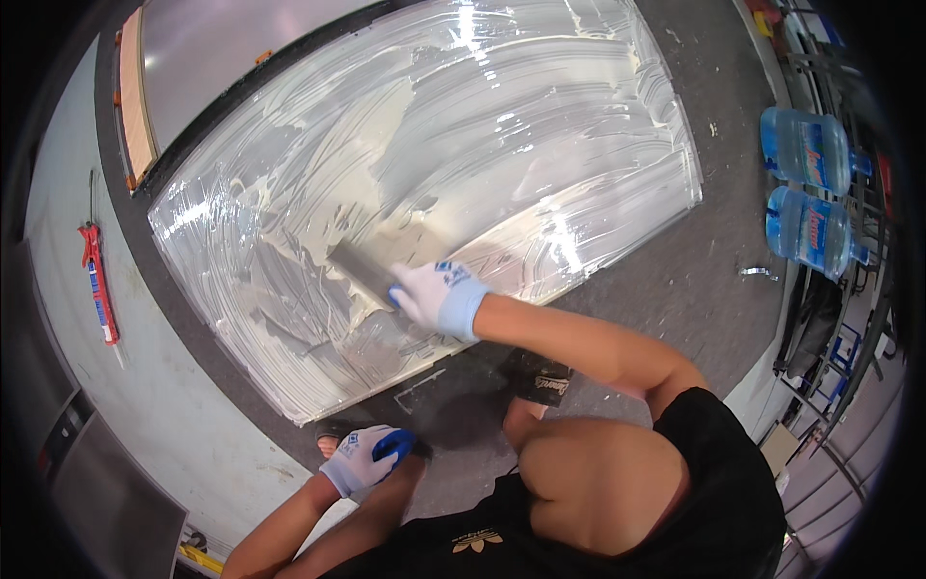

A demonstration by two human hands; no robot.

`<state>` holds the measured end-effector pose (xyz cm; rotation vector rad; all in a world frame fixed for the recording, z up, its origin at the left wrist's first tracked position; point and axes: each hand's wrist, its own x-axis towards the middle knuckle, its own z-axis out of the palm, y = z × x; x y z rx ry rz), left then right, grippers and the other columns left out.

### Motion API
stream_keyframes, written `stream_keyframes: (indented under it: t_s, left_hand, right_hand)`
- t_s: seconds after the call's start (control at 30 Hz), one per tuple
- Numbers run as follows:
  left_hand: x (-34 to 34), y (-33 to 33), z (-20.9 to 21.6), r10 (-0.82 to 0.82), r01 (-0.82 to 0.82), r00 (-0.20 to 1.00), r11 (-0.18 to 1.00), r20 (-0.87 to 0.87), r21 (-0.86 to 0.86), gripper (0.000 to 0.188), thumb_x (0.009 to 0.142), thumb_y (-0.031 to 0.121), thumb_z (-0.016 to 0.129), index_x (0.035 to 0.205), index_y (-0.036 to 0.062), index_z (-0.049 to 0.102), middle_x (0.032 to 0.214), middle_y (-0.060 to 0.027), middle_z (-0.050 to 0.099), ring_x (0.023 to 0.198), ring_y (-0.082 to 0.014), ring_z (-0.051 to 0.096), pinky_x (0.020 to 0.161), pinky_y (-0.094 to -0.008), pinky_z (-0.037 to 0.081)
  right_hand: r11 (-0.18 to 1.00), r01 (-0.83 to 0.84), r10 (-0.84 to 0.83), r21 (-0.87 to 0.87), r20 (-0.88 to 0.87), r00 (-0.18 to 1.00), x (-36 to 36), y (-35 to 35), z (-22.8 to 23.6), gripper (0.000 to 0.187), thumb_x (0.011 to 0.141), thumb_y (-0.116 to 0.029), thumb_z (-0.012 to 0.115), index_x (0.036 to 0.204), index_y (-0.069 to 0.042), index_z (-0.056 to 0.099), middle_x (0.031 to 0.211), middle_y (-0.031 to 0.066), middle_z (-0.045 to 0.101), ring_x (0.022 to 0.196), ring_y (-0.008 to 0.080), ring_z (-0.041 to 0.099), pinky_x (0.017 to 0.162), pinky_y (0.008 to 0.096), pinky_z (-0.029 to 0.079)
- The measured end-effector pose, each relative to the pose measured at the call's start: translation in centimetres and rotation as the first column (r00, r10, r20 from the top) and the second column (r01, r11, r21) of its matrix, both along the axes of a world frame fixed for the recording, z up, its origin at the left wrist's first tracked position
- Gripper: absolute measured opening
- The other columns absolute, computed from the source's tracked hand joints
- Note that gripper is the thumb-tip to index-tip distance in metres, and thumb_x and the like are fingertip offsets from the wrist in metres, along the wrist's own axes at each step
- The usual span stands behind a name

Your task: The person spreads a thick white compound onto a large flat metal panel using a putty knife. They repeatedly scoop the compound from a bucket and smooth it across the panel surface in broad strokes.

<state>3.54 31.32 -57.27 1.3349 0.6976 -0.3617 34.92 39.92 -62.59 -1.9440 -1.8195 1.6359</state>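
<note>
A wide-bladed scraper (361, 271) is in my right hand (429, 294), which wears a white knit glove with a pale blue cuff. The blade lies against a large flat panel (540, 125) smeared with cream-white paste in curved streaks. Thicker paste gathers around the blade, and its edge is slightly blurred. My left hand (365, 457), gloved in white with a blue coated palm, rests by my left knee near the panel's near edge. Its fingers are curled, and a small dark shape shows beside them; what it holds, if anything, is hidden.
A red caulking gun (97, 280) lies on the pale surface at left. Two large blue water bottles (808, 232) lie at right beside a metal rack (849, 357). A small metal piece (758, 273) is on the grey floor. Behind the panel stands a framed sheet (222, 58).
</note>
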Motion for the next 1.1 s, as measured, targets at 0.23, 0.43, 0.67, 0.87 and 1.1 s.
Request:
stream_keyframes:
  t_s: [0.23, 0.43, 0.67, 0.87, 1.1]
  left_hand:
    - [-0.7, -0.1, 0.2, 0.007, -0.007, 0.999, 1.000, -0.041, 0.001, 0.032, 0.091, 0.019, 0.066, 0.119, 0.0016, 0.070, 0.106, -0.0200, 0.071, 0.097, -0.0387, 0.069, 0.085, -0.0417, 0.055]
    - [-1.8, 0.4, 0.4, 0.085, -0.086, 0.996, 0.991, 0.010, 0.101, 0.034, 0.091, 0.023, 0.068, 0.119, 0.0032, 0.069, 0.110, -0.0200, 0.072, 0.101, -0.0389, 0.069, 0.089, -0.0424, 0.056]
    - [-0.8, 0.5, 0.2, -0.059, 0.063, 0.998, 0.990, -0.036, 0.130, 0.034, 0.095, 0.032, 0.064, 0.120, 0.0107, 0.069, 0.115, -0.0163, 0.071, 0.108, -0.0376, 0.067, 0.093, -0.0450, 0.054]
    - [-0.7, -0.3, 1.0, -0.076, 0.079, 0.996, 0.995, -0.047, 0.067, 0.035, 0.096, 0.037, 0.062, 0.121, 0.0128, 0.069, 0.117, -0.0139, 0.070, 0.110, -0.0363, 0.067, 0.095, -0.0449, 0.053]
    - [-1.7, -1.1, 1.3, -0.053, 0.053, 0.999, 0.996, 0.007, 0.067, 0.037, 0.095, 0.036, 0.063, 0.121, 0.0113, 0.069, 0.116, -0.0145, 0.070, 0.109, -0.0372, 0.067, 0.093, -0.0457, 0.053]
  right_hand:
    - [0.829, 0.554, -0.559, 0.073, 0.109, 0.822, 20.7, 4.8, -5.7, 0.054, 0.099, -0.047, 0.060, 0.132, -0.005, 0.067, 0.120, 0.0267, 0.071, 0.115, 0.0411, 0.067, 0.104, 0.0456, 0.051]
    - [0.801, 0.328, -0.596, 0.501, 0.620, 0.511, 31.3, 12.2, -0.4, 0.052, 0.098, -0.040, 0.057, 0.134, -0.004, 0.065, 0.122, 0.0265, 0.071, 0.117, 0.0456, 0.067, 0.103, 0.0507, 0.051]
    - [0.957, -0.123, -0.099, 0.262, 0.696, 0.711, 10.7, 21.9, -3.3, 0.058, 0.107, -0.027, 0.021, 0.151, -0.002, 0.050, 0.154, 0.0257, 0.050, 0.140, 0.0451, 0.051, 0.120, 0.0496, 0.039]
    - [0.829, -0.511, 0.352, 0.228, 0.497, 0.793, -10.7, 17.9, 1.4, 0.032, 0.102, -0.014, 0.047, 0.130, -0.001, 0.057, 0.120, 0.0242, 0.072, 0.108, 0.0409, 0.072, 0.092, 0.0530, 0.057]
    - [0.970, -0.162, 0.146, 0.180, 0.100, 0.984, -18.5, 18.9, 1.0, 0.048, 0.102, -0.039, 0.049, 0.123, 0.002, 0.062, 0.120, 0.0309, 0.068, 0.114, 0.0466, 0.066, 0.102, 0.0506, 0.051]
